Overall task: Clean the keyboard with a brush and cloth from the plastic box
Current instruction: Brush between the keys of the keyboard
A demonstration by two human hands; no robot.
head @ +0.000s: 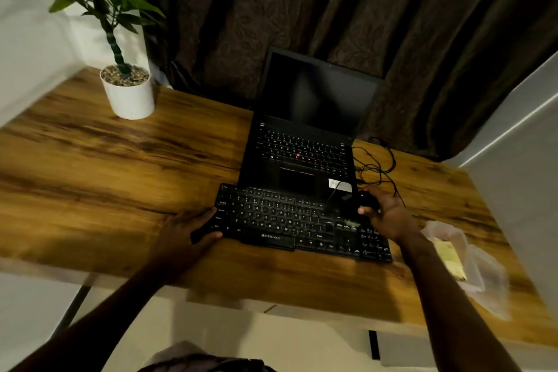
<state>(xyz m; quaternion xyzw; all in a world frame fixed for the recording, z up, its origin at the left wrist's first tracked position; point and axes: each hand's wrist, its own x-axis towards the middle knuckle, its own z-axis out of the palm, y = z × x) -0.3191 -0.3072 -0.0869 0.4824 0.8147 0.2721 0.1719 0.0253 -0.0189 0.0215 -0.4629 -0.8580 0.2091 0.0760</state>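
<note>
A black full-size plastic keyboard [302, 225] is laid slantwise on the wood-grain desk top [105, 178], just near of an open black laptop [302, 148] whose screen is dark. Whether the two touch cannot be told. The keyboard's left end is gripped by the left hand [187, 231]: the thumb is curled over the near left corner, and the other fingers are laid against the far side of that end. The right hand [388, 214] is curled around a small black rounded mouse [367, 199] at the keyboard's far right corner; its outline is lost in the dim light. At the near right, a clear plastic box [480, 269] is blurred and partly hidden by the right forearm. A yellow cloth [450, 257] is seen inside it, but a brush cannot be made out. A tangle of black cable [377, 166] is seen right of the laptop. A green plant in a white pot [128, 93] is stood at the far left, its leaves cut off by the frame.
</note>
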